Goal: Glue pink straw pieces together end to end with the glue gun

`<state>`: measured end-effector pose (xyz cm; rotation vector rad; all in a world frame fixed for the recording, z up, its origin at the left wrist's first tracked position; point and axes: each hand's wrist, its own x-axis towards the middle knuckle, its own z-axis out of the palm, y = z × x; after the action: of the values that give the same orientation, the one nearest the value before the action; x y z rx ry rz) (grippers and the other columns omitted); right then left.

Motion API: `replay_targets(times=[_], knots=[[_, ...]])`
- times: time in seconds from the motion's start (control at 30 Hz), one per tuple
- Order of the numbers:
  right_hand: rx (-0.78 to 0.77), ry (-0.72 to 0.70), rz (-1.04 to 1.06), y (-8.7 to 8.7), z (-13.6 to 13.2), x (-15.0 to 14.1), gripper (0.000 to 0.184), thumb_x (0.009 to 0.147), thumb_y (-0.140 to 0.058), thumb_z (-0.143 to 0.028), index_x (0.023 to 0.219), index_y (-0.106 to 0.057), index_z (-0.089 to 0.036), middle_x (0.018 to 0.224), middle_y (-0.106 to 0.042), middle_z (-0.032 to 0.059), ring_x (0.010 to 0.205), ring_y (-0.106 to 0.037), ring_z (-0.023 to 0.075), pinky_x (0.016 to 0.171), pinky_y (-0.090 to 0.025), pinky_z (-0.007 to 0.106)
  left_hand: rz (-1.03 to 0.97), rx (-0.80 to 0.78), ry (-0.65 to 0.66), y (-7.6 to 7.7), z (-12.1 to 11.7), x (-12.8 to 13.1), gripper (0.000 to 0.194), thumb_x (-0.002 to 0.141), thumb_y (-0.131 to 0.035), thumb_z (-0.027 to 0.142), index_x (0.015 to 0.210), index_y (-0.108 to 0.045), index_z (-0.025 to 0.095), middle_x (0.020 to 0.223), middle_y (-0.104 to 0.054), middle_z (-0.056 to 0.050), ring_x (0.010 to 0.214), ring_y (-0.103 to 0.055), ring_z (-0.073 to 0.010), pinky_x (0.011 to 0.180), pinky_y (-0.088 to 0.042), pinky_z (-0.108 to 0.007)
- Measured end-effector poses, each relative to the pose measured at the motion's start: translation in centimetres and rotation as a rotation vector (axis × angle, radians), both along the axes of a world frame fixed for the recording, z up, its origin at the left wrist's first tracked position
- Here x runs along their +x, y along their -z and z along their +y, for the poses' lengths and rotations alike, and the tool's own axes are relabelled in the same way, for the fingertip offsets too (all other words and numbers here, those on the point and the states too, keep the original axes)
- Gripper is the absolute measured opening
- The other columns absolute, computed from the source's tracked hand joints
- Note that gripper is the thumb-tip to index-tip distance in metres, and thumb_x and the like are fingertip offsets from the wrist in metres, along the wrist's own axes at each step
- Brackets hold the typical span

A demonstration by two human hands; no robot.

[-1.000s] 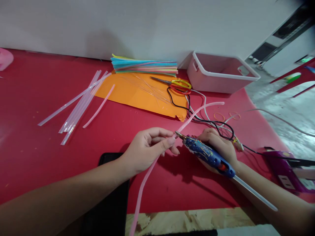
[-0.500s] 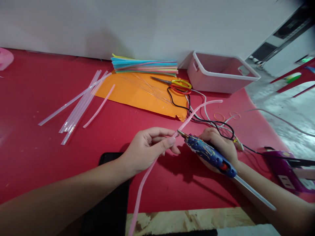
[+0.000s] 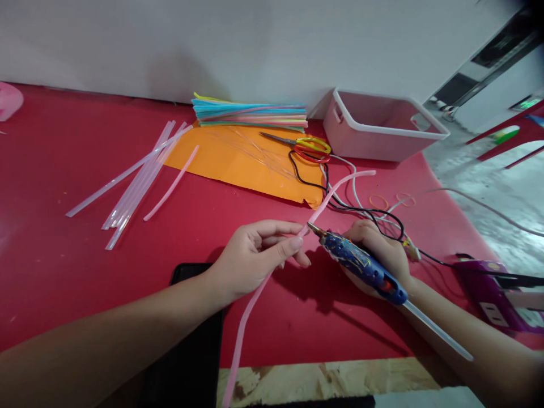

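My left hand [image 3: 255, 258] pinches a long pale pink straw [image 3: 335, 192] between thumb and fingers; the straw runs from the table's front edge up to the right, bent near its far end. My right hand [image 3: 376, 249] grips a blue glue gun [image 3: 361, 266], a clear glue stick [image 3: 437, 337] poking out of its back. The gun's metal nozzle touches the pink straw just right of my left fingertips.
On the red table [image 3: 63, 255]: loose clear glue sticks [image 3: 136, 181], an orange sheet [image 3: 246, 161], a stack of coloured straws [image 3: 250, 113], scissors [image 3: 304, 145], a white bin [image 3: 382, 130], tangled cables [image 3: 361, 207], rubber bands [image 3: 378, 201], a purple power strip [image 3: 493, 292], a black phone [image 3: 191, 340].
The far end of the pink straw has drifted slightly left and up. The glue gun has shifted a little to the right along the straw. My left hand has stayed put.
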<state>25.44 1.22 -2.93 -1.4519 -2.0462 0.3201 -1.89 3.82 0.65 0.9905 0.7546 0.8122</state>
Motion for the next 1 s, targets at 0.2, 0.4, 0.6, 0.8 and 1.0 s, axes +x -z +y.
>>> replay_targets(times=[0.2,0.4,0.6,0.8,1.0], knots=[[0.058,-0.088,-0.038,-0.03,0.03,0.17,0.009,0.086,-0.065,-0.025,0.093,-0.069,-0.027,0.077,-0.066,0.0033,0.071,-0.063,0.0199,0.066,-0.053,0.033,0.043,0.017,-0.012,-0.03,-0.02,-0.04,0.014,0.087,-0.074,0.019,0.099,-0.073,0.013,0.065,-0.075,0.000,0.056,-0.065,-0.0079,0.053,-0.048,-0.019],[0.083,-0.114,-0.078,0.03,0.15,0.14,0.009,0.086,-0.063,-0.024,0.094,-0.066,-0.028,0.074,-0.067,0.0026,0.069,-0.062,0.0205,0.063,-0.053,0.034,0.092,0.037,-0.012,0.06,-0.01,-0.10,0.020,0.087,-0.075,0.025,0.103,-0.074,0.013,0.067,-0.075,-0.002,0.061,-0.068,-0.0118,0.055,-0.051,-0.022],[0.125,-0.120,-0.047,-0.01,0.15,-0.16,0.012,0.086,-0.063,-0.019,0.093,-0.065,-0.028,0.073,-0.067,0.0010,0.068,-0.062,0.0193,0.062,-0.050,0.032,0.077,0.042,-0.004,0.17,0.06,-0.08,0.020,0.087,-0.075,0.025,0.103,-0.075,0.013,0.067,-0.075,-0.002,0.062,-0.067,-0.0112,0.059,-0.053,-0.023],[0.155,-0.122,-0.068,-0.27,0.08,-0.25,0.014,0.086,-0.064,-0.018,0.095,-0.063,-0.028,0.076,-0.066,0.0010,0.067,-0.063,0.0183,0.060,-0.049,0.031,0.015,0.016,0.014,0.11,0.05,-0.02,0.015,0.088,-0.074,0.020,0.101,-0.075,0.013,0.065,-0.075,0.001,0.056,-0.062,-0.0067,0.059,-0.049,-0.019],[0.172,-0.134,-0.077,-0.57,0.03,-0.43,0.020,0.081,-0.068,-0.019,0.096,-0.059,-0.028,0.077,-0.065,0.0003,0.065,-0.062,0.0183,0.055,-0.047,0.031,0.010,0.004,0.031,0.18,0.05,-0.08,0.016,0.088,-0.075,0.023,0.101,-0.075,0.014,0.065,-0.075,0.000,0.056,-0.060,-0.0068,0.058,-0.048,-0.019]])
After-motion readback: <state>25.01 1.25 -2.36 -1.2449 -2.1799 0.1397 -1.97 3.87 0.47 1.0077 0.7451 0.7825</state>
